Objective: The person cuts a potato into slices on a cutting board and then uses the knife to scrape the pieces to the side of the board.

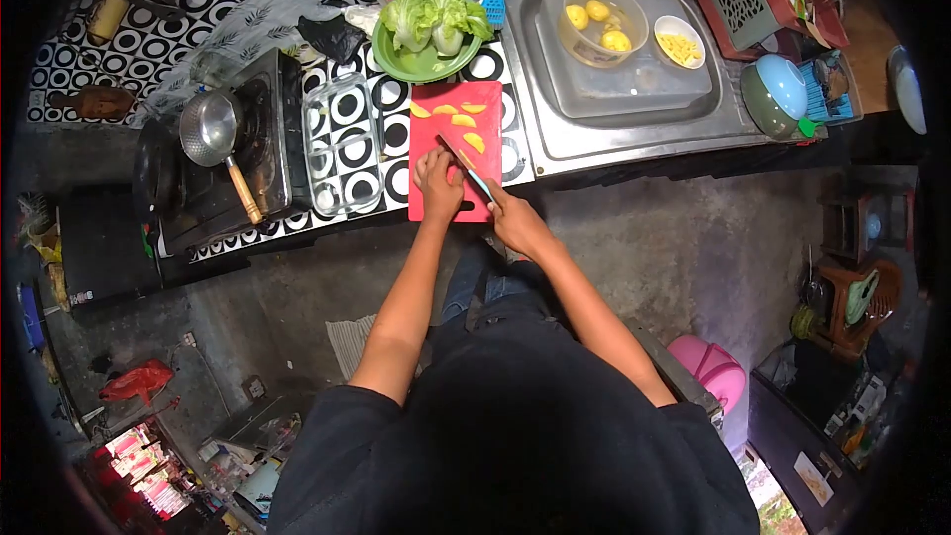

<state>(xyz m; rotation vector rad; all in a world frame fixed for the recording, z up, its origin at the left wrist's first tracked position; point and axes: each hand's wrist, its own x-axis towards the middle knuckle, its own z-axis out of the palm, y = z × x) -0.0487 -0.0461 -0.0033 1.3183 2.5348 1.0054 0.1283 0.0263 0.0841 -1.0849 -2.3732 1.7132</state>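
Knife [466, 166] clenched in your right hand [510, 218], blade on potato piece under left hand [436, 183] on red board [485, 104]. Curl left fingertips back, slice slow, keep slices [461, 121] clear at far end.

You see: cutting board [456, 154] matt red plastic | sink [634, 119] brushed dull metal | ladle [210, 129] shiny metal, wooden handle | bench [347, 109] glossy patterned covering | tray [342, 144] clear glass-like | floor [654, 238] rough concrete.
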